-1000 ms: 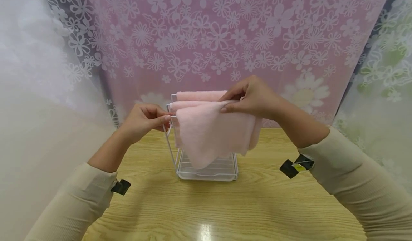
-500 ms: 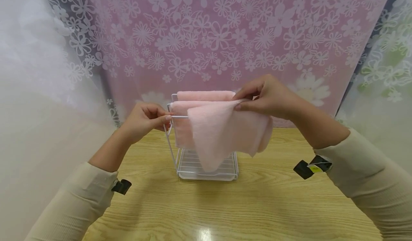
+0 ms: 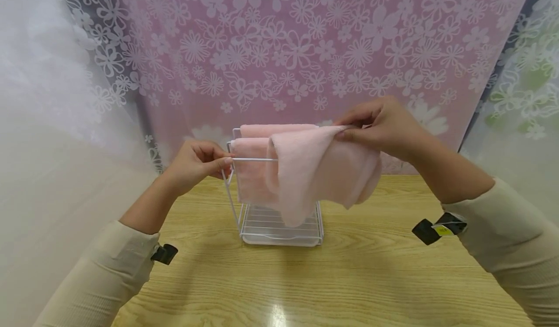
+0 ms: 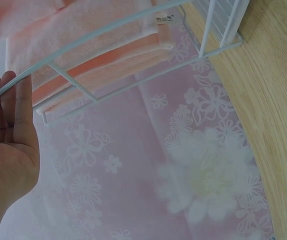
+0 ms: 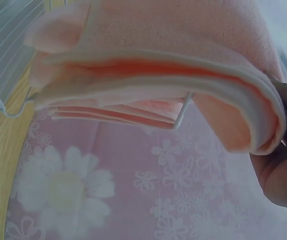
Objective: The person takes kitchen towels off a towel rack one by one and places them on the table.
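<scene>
A white wire rack (image 3: 253, 159) stands on the table, its slatted base low at the front. My left hand (image 3: 192, 164) pinches the left end of its front bar; in the left wrist view, the fingers (image 4: 22, 110) reach up to the white wire. With thumb and fingers, my right hand (image 3: 388, 128) pinches the top of a pink towel (image 3: 299, 171), which droops in folds across the rack's right part and beyond it. Behind it, a second pink towel (image 3: 253, 176) and a third pink towel (image 3: 277, 131) hang on bars farther back.
Beneath the rack lies a wood-grain table (image 3: 279, 278). A pink flowered curtain (image 3: 271, 50) closes off the back, with pale sheeting (image 3: 65, 138) at the left. Black clips (image 3: 165, 253) sit at both sleeve cuffs.
My right hand has moved right and slightly up, drawing the front towel along. More of the front bar and the towel behind now shows at the left. My left hand stays put.
</scene>
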`<state>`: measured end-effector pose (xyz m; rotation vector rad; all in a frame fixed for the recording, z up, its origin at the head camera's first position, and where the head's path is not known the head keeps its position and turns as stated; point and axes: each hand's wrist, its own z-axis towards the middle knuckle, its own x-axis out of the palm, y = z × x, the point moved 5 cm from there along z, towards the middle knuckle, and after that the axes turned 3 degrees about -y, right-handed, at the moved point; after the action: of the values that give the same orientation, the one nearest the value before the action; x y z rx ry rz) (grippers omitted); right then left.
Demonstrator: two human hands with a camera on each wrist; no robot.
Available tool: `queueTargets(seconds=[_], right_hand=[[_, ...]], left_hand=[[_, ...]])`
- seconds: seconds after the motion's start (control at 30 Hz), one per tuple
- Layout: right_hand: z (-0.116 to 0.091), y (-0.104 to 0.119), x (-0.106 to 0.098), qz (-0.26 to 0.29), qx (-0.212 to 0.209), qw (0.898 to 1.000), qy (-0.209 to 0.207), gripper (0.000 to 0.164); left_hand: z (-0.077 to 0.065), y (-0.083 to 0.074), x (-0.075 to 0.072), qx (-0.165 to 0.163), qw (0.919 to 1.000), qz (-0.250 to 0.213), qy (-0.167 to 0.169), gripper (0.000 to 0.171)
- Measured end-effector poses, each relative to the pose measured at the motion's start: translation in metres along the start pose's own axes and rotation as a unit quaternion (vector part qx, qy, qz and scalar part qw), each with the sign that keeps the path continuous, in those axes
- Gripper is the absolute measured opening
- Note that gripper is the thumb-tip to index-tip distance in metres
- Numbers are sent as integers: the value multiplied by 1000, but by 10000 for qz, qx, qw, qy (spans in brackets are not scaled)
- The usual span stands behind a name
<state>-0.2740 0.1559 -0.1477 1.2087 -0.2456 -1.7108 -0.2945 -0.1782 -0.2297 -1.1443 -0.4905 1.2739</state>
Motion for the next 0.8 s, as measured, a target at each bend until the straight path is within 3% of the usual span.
queueTargets(seconds=[0.3,0.8], right_hand=[[-5,-11,-11,-58,109,9996,-238,17],[-12,-31,-22,-142,450,9961,-745,22]], left_hand=[[0,0,0,2,10000,21,13,9],[1,0,0,-72,9999,61,38,13]])
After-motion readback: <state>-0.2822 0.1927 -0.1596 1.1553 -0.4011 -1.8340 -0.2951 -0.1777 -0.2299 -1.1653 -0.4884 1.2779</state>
